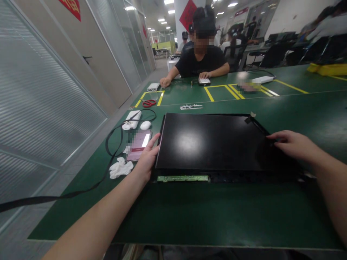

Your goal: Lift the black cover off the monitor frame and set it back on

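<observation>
A flat black LCD screen panel (214,142) lies over a black frame (262,128) on the green table. Along its near edge shows a narrow green circuit board strip (183,178). My left hand (146,159) grips the left edge, its fingers partly hidden by the side of the panel. At the right edge, my right hand (295,144) pinches the panel's rim between thumb and fingers. The panel's glossy face reflects a bright patch of light.
To the left are a phone (138,144), crumpled tissue (120,168), a white device (132,120), a white earbud case (145,125), a black strap (81,193) and red scissors (149,103). Thin white strips (191,107) lie beyond the panel. A person (202,57) sits opposite.
</observation>
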Demonstrator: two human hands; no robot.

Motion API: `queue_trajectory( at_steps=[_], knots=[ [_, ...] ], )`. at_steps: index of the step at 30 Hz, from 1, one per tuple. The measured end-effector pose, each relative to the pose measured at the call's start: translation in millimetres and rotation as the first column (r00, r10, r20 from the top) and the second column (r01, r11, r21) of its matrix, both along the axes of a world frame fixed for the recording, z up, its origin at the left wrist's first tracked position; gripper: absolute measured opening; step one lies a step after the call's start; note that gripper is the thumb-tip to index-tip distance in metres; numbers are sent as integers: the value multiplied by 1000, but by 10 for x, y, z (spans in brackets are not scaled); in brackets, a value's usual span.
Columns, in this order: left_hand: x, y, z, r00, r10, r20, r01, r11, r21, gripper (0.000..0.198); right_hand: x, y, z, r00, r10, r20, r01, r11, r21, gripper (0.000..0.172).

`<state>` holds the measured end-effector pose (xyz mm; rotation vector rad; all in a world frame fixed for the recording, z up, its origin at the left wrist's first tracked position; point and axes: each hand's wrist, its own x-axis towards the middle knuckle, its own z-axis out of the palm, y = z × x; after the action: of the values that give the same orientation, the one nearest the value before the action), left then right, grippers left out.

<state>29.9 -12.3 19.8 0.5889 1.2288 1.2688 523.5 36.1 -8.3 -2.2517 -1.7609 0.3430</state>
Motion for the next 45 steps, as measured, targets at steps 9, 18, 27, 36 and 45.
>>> queue_trajectory(
  at_steps=[9, 18, 27, 36, 45],
  knots=[
    [-11, -12, 51, 985, -139, -100, 147, 986, 80, 52, 14, -12, -50, 999, 54, -8, -53, 997, 54, 35],
    [24, -98, 138, 973, -200, -118, 220, 954, 202, 66, 66, 8, -119, 994, 94, -49, -87, 990, 112, 32],
    [-1, -124, 135, 970, -220, -108, 238, 949, 206, 72, 26, -13, -137, 986, 101, -135, -75, 979, 187, 29],
    [-9, -111, 67, 970, -229, -83, 243, 930, 277, 63, -2, 2, -71, 953, -19, -301, 98, 964, 248, 34],
    [44, -145, 149, 971, -241, 1, 237, 954, 183, 73, -367, -189, 234, 538, 231, -810, 181, 907, 379, 27]
  ],
)
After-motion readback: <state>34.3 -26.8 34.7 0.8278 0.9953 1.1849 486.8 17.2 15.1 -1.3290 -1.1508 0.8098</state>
